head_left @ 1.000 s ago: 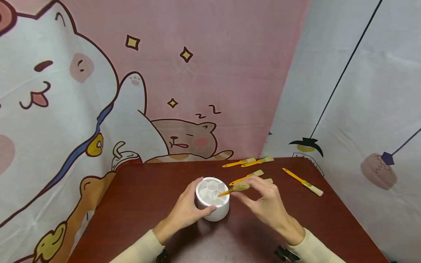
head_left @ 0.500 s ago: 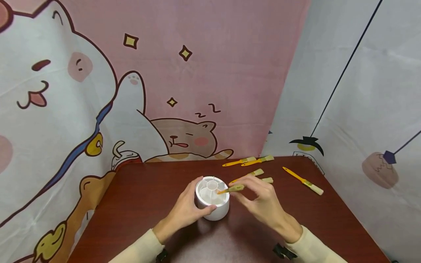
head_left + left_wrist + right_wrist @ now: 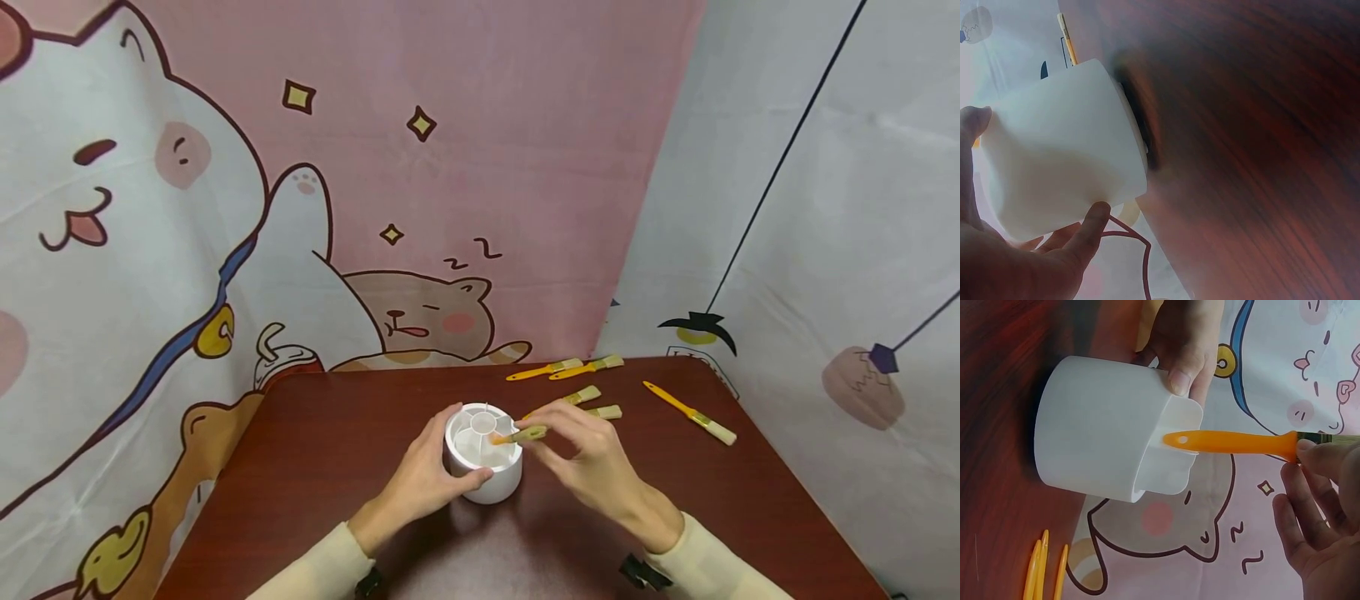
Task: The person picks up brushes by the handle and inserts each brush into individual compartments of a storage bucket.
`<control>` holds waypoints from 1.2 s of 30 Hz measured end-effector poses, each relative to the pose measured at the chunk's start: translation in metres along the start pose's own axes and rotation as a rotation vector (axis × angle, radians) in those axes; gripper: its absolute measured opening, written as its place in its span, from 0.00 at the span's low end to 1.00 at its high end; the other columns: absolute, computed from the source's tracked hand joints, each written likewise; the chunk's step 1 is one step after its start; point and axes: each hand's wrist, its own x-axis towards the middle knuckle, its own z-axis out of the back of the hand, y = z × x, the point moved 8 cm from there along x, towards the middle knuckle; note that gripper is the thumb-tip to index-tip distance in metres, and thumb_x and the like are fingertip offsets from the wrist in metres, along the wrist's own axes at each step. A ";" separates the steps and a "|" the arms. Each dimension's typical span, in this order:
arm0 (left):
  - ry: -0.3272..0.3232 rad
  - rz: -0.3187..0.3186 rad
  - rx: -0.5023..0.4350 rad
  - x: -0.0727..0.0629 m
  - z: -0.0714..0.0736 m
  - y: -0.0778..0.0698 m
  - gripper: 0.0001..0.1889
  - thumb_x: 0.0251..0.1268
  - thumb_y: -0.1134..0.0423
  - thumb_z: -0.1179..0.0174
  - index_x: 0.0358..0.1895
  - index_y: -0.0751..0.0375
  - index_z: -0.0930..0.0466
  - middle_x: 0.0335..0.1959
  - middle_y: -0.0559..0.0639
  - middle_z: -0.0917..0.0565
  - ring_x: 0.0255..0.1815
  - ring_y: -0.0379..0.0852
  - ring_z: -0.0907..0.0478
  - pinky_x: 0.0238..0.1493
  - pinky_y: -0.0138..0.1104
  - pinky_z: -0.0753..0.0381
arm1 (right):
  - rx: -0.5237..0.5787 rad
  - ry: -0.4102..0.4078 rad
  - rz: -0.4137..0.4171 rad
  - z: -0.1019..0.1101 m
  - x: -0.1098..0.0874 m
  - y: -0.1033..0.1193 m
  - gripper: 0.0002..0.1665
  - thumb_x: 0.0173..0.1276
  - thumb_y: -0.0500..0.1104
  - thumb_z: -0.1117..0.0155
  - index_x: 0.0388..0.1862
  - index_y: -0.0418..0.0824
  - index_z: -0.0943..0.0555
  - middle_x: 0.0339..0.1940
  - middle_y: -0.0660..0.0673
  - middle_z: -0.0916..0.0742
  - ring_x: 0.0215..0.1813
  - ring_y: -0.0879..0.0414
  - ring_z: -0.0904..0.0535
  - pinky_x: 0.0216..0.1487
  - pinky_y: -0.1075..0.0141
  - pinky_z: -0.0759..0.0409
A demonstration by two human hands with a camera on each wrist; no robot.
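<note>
A round white pen holder (image 3: 491,486) with a divided top stands on the table. My left hand (image 3: 429,468) grips its left side, thumb at the front rim; the left wrist view shows fingertips against the smooth wall (image 3: 1066,150). My right hand (image 3: 596,467) pinches a paintbrush (image 3: 528,434) near its metal collar. In the right wrist view the orange handle (image 3: 1229,441) points down at the holder, its holed tip overlapping the divider edge at the opening. The bristles lie toward my palm, partly out of frame.
Several more orange-handled brushes lie on the brown table (image 3: 337,467). Two (image 3: 587,367) are at the back edge, two behind my right hand (image 3: 606,412), and one (image 3: 690,412) farther right. A printed cartoon cloth (image 3: 525,167) hangs behind the table.
My right hand has moved left with the paintbrush, bringing its handle tip farther over the pen holder's top. The left hand and the pen holder have stayed in place.
</note>
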 end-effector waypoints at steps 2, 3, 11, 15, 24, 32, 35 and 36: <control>0.000 0.000 -0.002 0.000 0.000 0.000 0.62 0.59 0.33 0.13 0.91 0.54 0.35 0.83 0.58 0.20 0.77 0.57 0.15 0.77 0.59 0.14 | -0.001 0.010 -0.011 -0.001 0.000 -0.001 0.27 0.58 0.26 0.10 0.56 0.42 0.05 0.48 0.51 0.04 0.49 0.54 0.05 0.63 0.76 0.14; 0.000 0.001 -0.002 0.000 0.000 0.000 0.62 0.59 0.33 0.13 0.91 0.54 0.35 0.83 0.57 0.20 0.77 0.56 0.15 0.76 0.59 0.14 | -0.002 0.014 -0.014 -0.002 0.000 -0.001 0.27 0.58 0.26 0.10 0.56 0.42 0.05 0.48 0.51 0.04 0.49 0.54 0.05 0.63 0.76 0.14; -0.006 0.000 -0.001 0.000 0.000 0.000 0.62 0.59 0.34 0.12 0.91 0.54 0.36 0.82 0.58 0.19 0.76 0.56 0.14 0.75 0.58 0.14 | -0.011 0.029 -0.014 -0.006 -0.001 -0.002 0.26 0.59 0.27 0.09 0.55 0.41 0.05 0.48 0.51 0.04 0.49 0.55 0.05 0.61 0.75 0.13; -0.004 0.000 -0.003 0.000 0.000 0.000 0.62 0.59 0.34 0.12 0.91 0.54 0.35 0.82 0.58 0.19 0.76 0.56 0.14 0.75 0.58 0.14 | -0.011 0.038 -0.024 -0.008 -0.003 -0.004 0.26 0.59 0.27 0.09 0.55 0.43 0.05 0.48 0.52 0.04 0.49 0.55 0.05 0.61 0.75 0.12; -0.008 -0.003 -0.008 -0.001 0.000 -0.001 0.62 0.59 0.34 0.12 0.91 0.54 0.36 0.81 0.57 0.19 0.75 0.55 0.14 0.74 0.58 0.13 | -0.033 0.046 -0.054 -0.014 -0.009 -0.009 0.26 0.60 0.27 0.09 0.56 0.43 0.05 0.49 0.50 0.04 0.50 0.54 0.05 0.60 0.74 0.11; -0.007 -0.005 -0.002 -0.001 0.000 -0.001 0.62 0.59 0.34 0.12 0.91 0.54 0.36 0.80 0.57 0.18 0.74 0.55 0.14 0.74 0.57 0.13 | -0.048 0.059 -0.064 -0.017 -0.013 -0.010 0.28 0.59 0.28 0.08 0.57 0.44 0.05 0.49 0.50 0.04 0.50 0.53 0.05 0.61 0.74 0.11; -0.010 -0.011 -0.001 -0.001 0.000 -0.003 0.62 0.59 0.35 0.12 0.91 0.56 0.35 0.80 0.57 0.18 0.74 0.55 0.14 0.74 0.57 0.12 | -0.043 0.065 -0.066 -0.020 -0.015 -0.010 0.27 0.60 0.27 0.09 0.57 0.43 0.05 0.50 0.50 0.05 0.51 0.53 0.05 0.61 0.74 0.11; -0.009 -0.012 -0.002 -0.001 0.001 -0.003 0.62 0.59 0.36 0.12 0.91 0.56 0.35 0.80 0.57 0.18 0.74 0.55 0.13 0.74 0.57 0.13 | -0.042 0.067 -0.068 -0.020 -0.015 -0.010 0.27 0.60 0.27 0.09 0.57 0.43 0.05 0.50 0.50 0.05 0.51 0.53 0.05 0.62 0.74 0.11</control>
